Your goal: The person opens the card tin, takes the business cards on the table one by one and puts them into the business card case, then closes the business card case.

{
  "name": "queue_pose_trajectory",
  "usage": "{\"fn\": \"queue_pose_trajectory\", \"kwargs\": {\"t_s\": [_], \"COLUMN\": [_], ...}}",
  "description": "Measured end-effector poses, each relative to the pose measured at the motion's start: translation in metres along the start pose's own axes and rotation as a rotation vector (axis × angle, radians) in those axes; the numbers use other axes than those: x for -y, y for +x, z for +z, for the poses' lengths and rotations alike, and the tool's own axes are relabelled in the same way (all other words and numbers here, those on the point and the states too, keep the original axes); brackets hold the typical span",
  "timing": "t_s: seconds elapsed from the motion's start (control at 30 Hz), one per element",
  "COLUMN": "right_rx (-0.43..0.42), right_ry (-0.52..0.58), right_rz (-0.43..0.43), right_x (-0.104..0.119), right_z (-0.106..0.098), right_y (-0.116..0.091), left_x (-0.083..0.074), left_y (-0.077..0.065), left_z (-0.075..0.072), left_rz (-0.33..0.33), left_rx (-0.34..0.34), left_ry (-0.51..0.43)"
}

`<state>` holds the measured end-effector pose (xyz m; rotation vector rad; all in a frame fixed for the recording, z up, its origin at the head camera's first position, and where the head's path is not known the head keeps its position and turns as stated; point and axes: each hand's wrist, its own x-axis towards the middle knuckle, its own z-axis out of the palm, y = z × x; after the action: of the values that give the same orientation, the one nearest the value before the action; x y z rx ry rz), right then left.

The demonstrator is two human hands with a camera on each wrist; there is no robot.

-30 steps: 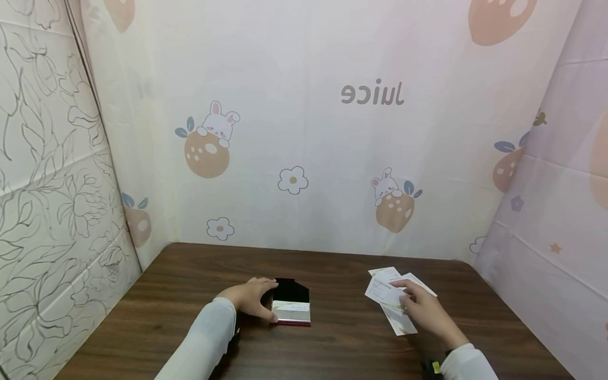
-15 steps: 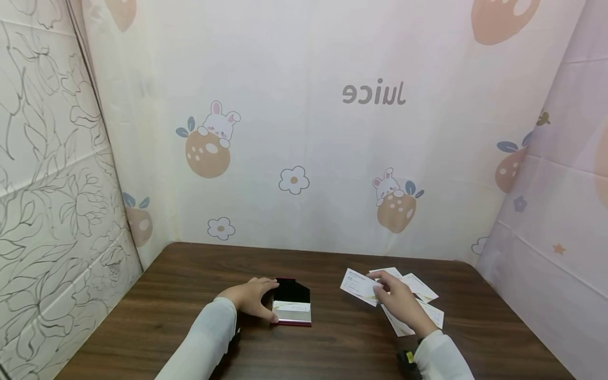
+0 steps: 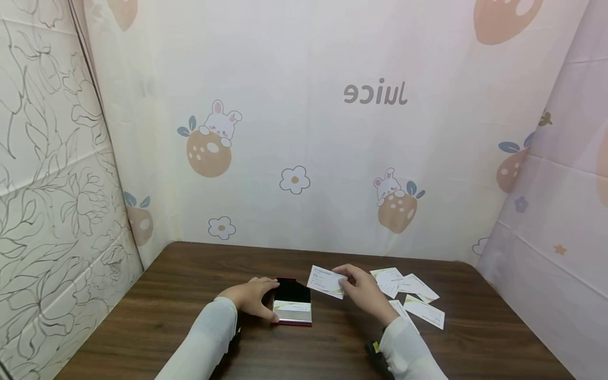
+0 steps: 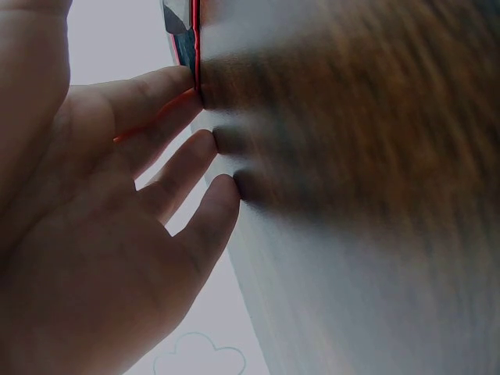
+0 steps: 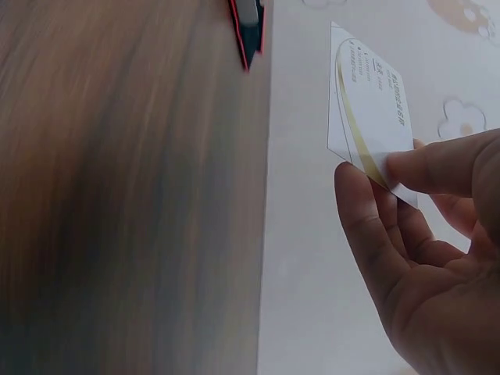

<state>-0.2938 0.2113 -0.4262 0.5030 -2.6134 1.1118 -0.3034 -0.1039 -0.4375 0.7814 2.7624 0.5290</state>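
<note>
In the head view, my left hand [image 3: 252,298] rests on the table at the left side of a business card case [image 3: 292,315]. Its fingertips and thumb touch the case's edge; the wrist view shows the fingers [image 4: 183,168] fairly straight. The case lies with its black flap laid back, and a white card shows inside. My right hand [image 3: 366,293] pinches a white business card [image 3: 325,281] by its right end, just right of the case and above the table. The right wrist view has the same card [image 5: 371,109] between thumb and fingers.
More business cards [image 3: 424,311] lie loosely spread on the brown wooden table [image 3: 332,348] to the right. One is partly hidden behind the right wrist and sleeve. A printed curtain [image 3: 304,132] hangs behind the table's far edge, with cloth at both sides.
My right hand has pulled a card off the spread cards and carried it left, towards the case. The remaining cards have shifted apart. The left hand and the case have stayed in place.
</note>
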Motion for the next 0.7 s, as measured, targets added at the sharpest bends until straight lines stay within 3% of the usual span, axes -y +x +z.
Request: {"fn": "queue_pose_trajectory", "kwargs": {"t_s": [0.27, 0.53, 0.7], "right_rx": [0.070, 0.158, 0.169], "right_ry": [0.049, 0.034, 0.035], "right_rz": [-0.072, -0.114, -0.127], "right_x": [0.020, 0.027, 0.029], "right_z": [0.026, 0.046, 0.053], "right_y": [0.010, 0.013, 0.015], "left_x": [-0.001, 0.000, 0.000], "left_y": [0.002, 0.003, 0.003], "left_z": [0.000, 0.002, 0.002], "left_rz": [-0.018, -0.009, -0.006], "left_rx": [0.003, -0.007, -0.013], "left_ry": [0.006, 0.016, 0.020]}}
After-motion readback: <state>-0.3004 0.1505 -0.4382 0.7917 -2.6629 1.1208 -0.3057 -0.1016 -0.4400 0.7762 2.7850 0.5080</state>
